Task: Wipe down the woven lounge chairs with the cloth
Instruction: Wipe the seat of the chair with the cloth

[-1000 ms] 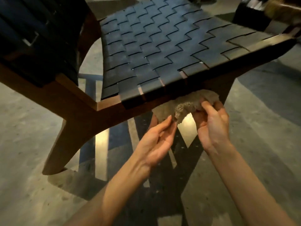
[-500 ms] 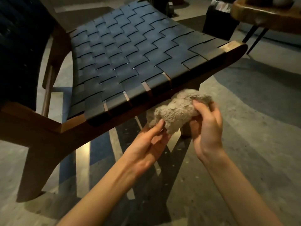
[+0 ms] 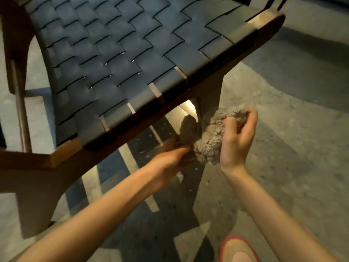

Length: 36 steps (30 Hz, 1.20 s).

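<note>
Below the front edge of the chair [image 3: 117, 59], both hands are holding the cloth [image 3: 209, 142] in the air, and it seems to be hanging clear of the weave. The right hand [image 3: 236, 140] is curling its fingers round the bunched part, while the left hand [image 3: 170, 159] is pinching a loose end. I judge the cloth is being regathered between wipes. Next it needs pressing flat onto the chair. No container is showing.
</note>
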Motion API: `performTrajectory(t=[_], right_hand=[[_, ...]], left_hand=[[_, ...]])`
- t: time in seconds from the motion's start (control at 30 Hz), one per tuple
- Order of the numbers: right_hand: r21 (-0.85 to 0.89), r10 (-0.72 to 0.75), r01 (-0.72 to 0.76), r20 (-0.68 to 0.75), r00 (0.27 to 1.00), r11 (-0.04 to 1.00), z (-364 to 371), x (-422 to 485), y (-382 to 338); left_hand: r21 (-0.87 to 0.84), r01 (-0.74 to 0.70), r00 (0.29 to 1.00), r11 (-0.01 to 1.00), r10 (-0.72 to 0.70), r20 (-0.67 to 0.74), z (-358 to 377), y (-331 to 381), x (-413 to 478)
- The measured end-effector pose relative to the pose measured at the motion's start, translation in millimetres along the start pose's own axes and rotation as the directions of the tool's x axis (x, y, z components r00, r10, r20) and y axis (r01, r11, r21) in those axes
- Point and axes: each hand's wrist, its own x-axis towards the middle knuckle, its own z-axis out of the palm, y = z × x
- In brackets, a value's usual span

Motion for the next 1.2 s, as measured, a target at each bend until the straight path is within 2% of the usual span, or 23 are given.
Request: performTrajectory(t=[0.1,0.17,0.27,0.37,0.57,0.7,0.77,0.87,0.93,1.0,1.07,1.13,1.2], right_hand=[[-0.141,0.094,-0.096,-0.021,0.995,0.985,-11,-3,-16],[-0.224,0.219,-0.217,-0.018,0.976,0.95,-17,1,-35],[-0.356,0.294,-0.279,-0.013,0.956,0.892,-24,6,-74],[-0.396,0.374,-0.326,0.05,0.926,0.859,-23,13,-126],[-0.419,0.49,-0.377,0.206,0.847,0.826,4,37,-279],[-0.434,0.501,-0.343,0.331,0.8,0.833,35,47,-395],[-0.444,0.493,-0.31,0.39,0.777,0.84,50,47,-449],[-0.458,0.477,-0.252,0.483,0.735,0.852,77,42,-517],[-0.443,0.46,-0.223,0.553,0.695,0.868,96,34,-551],[-0.413,0.43,-0.196,0.612,0.663,0.889,113,23,-579],[-0.399,0.417,-0.178,0.665,0.619,0.9,126,13,-602],[-0.405,0.406,-0.138,0.71,0.575,0.904,135,6,-617],[-0.453,0.399,-0.049,0.725,0.561,0.89,144,0,-625]], left_hand=[[0.05,0.161,0.987,0.986,-0.159,-0.037,16,6,-7],[-0.049,0.301,0.952,0.952,-0.303,-0.043,24,21,-18],[-0.148,0.417,0.903,0.897,-0.428,-0.048,33,57,-41],[-0.15,0.422,0.893,0.894,-0.439,-0.103,50,99,-71],[-0.076,0.446,0.887,0.892,-0.452,-0.095,85,196,-172],[0.006,0.381,0.917,0.924,-0.378,-0.129,99,275,-249],[0.135,0.313,0.946,0.94,-0.296,-0.129,101,315,-287],[0.393,0.082,0.996,0.916,-0.059,-0.069,98,374,-341],[0.568,-0.099,0.993,0.817,0.122,-0.002,90,405,-373],[0.683,-0.227,0.97,0.694,0.223,0.095,77,430,-402],[0.734,-0.279,0.958,0.619,0.238,0.162,62,450,-428],[0.767,-0.271,0.957,0.581,0.247,0.15,47,466,-449],[0.798,-0.273,0.945,0.538,0.305,0.118,32,478,-464]])
